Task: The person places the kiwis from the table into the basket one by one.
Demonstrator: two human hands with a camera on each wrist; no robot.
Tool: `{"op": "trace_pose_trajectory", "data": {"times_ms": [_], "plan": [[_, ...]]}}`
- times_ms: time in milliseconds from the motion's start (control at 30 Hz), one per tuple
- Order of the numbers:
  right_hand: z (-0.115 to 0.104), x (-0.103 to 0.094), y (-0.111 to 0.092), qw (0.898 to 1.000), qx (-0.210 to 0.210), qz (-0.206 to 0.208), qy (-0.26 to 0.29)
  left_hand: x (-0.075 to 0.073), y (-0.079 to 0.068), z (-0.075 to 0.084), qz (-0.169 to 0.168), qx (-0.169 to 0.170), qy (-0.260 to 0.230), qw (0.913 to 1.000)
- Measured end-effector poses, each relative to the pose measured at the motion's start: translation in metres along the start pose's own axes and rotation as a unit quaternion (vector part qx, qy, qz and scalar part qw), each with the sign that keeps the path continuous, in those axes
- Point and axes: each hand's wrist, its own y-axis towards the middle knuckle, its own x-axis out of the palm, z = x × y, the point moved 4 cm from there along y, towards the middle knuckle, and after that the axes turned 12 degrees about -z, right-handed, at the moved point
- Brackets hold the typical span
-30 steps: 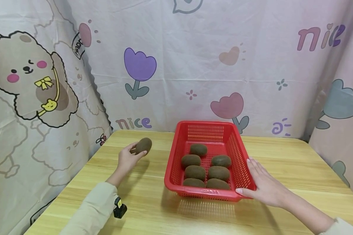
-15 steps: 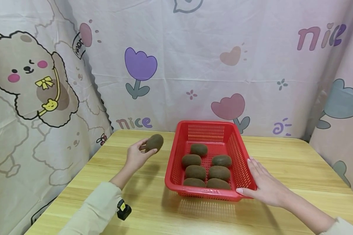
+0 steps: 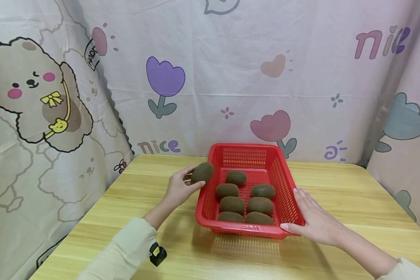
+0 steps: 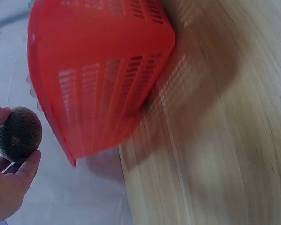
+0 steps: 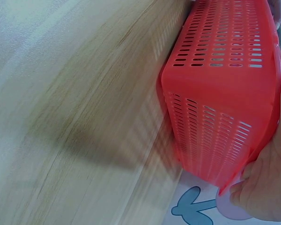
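My left hand (image 3: 180, 188) grips a brown kiwi (image 3: 203, 172) between thumb and fingers, at the left rim of the red basket (image 3: 203, 208). In the left wrist view the kiwi (image 4: 19, 133) is end-on, apart from the basket's wall (image 4: 96, 93). Inside the basket lie several more kiwis (image 3: 232, 205), roughly in two columns toward the near end. My right hand (image 3: 316, 221) rests on the basket's right near corner, its fingers straight along the side rim and the thumb on the front rim. In the right wrist view this hand (image 5: 267, 183) touches the rim.
The basket stands on a wooden table (image 3: 339, 186). A printed cloth (image 3: 210, 77) hangs behind the table and along both sides. A small black device (image 3: 157, 254) is attached at the left wrist. The basket's far end shows bare red mesh (image 3: 253, 177).
My left hand has carried the kiwi rightward, from over the left part of the table to the basket's left rim. The right hand and the basket have stayed in place.
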Motion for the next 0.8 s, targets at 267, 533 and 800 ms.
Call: {"op": "trace_pose_trajectory", "data": {"times_ms": [267,533,800], "plan": [[0.0,0.0,-0.001,1.0,-0.004,0.003,0.0,0.02,0.0,0.009,-0.023,0.023,-0.004,0.9995],[0.001,0.0,0.0,1.0,-0.006,0.005,0.001,0.044,0.002,0.02,-0.06,0.045,0.053,0.9958],[0.002,0.002,0.0,1.0,-0.008,0.007,0.001,0.071,0.003,0.031,-0.15,0.086,0.149,0.9736]]}}
